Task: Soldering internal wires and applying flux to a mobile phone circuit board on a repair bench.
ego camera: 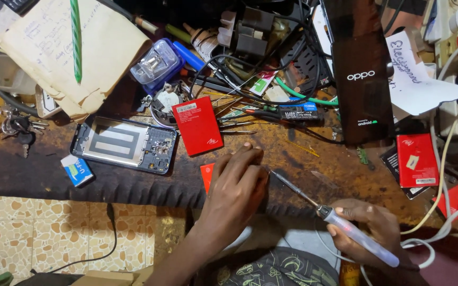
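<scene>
light: bright, even overhead | shadows: soft | focus: sharp | edges: slight wide-angle bend

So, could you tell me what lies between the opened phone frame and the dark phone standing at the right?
In the head view, a red rectangular battery lies between the phone frame and the dark phone, with tweezers and tangled cables beyond it.

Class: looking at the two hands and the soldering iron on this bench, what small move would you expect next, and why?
Probably easing the soldering iron tip slightly forward: the right hand aims it at the small red piece under the left hand, and the tip sits right beside those fingers.
</scene>
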